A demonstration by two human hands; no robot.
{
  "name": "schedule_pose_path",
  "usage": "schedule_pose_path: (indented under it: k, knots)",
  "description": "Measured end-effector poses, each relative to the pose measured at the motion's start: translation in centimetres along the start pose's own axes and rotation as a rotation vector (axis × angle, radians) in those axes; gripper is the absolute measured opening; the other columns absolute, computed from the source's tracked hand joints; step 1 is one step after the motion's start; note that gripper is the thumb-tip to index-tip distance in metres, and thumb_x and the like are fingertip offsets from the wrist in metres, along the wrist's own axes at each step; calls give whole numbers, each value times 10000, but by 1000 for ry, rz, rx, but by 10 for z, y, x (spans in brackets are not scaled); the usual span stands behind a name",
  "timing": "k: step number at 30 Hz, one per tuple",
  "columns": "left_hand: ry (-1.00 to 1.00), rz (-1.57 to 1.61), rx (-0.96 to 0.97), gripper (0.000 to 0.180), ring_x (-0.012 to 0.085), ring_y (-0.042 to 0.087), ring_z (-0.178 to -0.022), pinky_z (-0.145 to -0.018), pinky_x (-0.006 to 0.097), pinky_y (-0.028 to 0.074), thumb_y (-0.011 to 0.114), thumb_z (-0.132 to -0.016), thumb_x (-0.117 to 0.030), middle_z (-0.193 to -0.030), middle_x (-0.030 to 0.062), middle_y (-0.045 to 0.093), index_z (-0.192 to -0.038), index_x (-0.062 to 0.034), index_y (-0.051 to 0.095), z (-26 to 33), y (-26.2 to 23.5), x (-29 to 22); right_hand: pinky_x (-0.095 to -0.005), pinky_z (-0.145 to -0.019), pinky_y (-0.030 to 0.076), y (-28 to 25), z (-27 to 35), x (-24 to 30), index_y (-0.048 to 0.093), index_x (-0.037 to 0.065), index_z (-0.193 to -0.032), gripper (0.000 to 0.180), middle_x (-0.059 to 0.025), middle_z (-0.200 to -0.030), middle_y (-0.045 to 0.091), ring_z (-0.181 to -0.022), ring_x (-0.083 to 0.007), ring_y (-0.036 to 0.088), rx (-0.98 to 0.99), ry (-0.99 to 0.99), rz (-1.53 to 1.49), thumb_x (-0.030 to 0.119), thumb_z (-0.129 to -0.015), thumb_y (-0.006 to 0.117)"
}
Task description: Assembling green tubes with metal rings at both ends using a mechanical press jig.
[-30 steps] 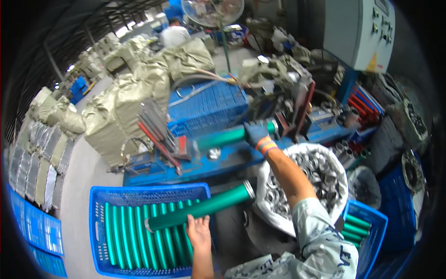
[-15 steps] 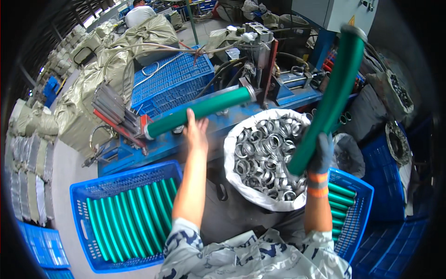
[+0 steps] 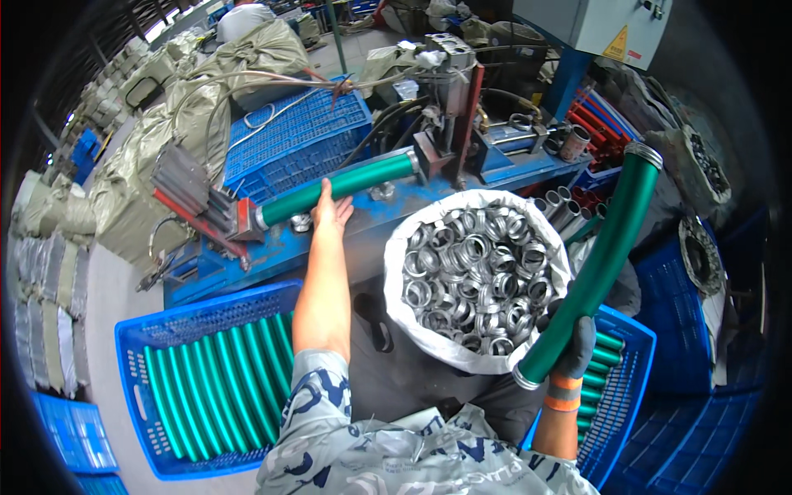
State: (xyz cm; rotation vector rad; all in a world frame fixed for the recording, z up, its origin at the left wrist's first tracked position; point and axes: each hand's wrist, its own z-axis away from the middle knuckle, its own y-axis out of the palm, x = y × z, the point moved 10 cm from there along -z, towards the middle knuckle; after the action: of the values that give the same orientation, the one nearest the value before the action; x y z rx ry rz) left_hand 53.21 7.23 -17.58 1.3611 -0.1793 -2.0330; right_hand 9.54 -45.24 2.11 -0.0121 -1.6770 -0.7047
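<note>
A green tube [image 3: 363, 179] with silvery end collars lies across the blue workbench [image 3: 280, 247], its left end against a red end block [image 3: 245, 221] and its right end against a dark metal block [image 3: 431, 158]. The bare left hand [image 3: 332, 213] is at this tube's near side, thumb against the green surface and fingers spread, not closed around it. A second green tube [image 3: 606, 247], also collared in ribbed silver metal at both ends, slants up on the person's right, its lower end near the body and its upper end out past the bench. The right hand [image 3: 579, 351], in a grey glove with an orange-banded cuff, grasps it near the lower end, though the tube hides part of the fingers. Left of that lower end stands a white-lined sack [image 3: 396, 305] full of loose metal rings [image 3: 474, 276]; a couple of small metal pieces [image 3: 382, 191] sit on the bench near the first tube. At lower left, a blue perforated crate [image 3: 181, 326] holds a row of green tubes [image 3: 219, 388]; another blue crate [image 3: 634, 396], partly behind the right forearm, holds more. Bare metal tubes [image 3: 561, 206] and red tubes [image 3: 598, 120] are beyond the sack. Behind the bench are stacked blue crates [image 3: 297, 136], tan woven sacks [image 3: 206, 148] and, at upper right, a grey control cabinet [image 3: 577, 29]. Far back, a person in a white top [image 3: 245, 21] is partly in view.
</note>
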Motion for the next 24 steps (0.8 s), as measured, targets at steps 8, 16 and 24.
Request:
schedule_pose_path:
  k: [8,16,24]
  knots:
    - [15,-43,13,940,512,736,-1409,-1171,656,602,776,-1107,-644,-1573,408,663,-1672,57,508,8,-4,-9,-374,-770,656,-18,19,5,650,15,-1452,603,-171,-1218,773,-930,-250,799,-39,31,41,508,-1124,762]
    - [-2,-120,39,978,507,773,-1339,-1147,646,611,695,-1125,-710,-1549,420,667,-1666,82,505,5,7,16,-392,-904,657,-259,112,95,682,-17,-1450,421,-134,-1193,801,-1008,-251,784,-498,-313,287,228,-1122,779]
    - [-260,20,207,1134,448,536,-1617,-1335,562,507,758,-1083,-691,-1730,369,500,-1734,138,340,-56,-41,-7,-404,-804,602,-523,260,-42,772,35,-1431,600,-149,-1111,825,-950,-227,767,-987,321,593,497,-1058,853]
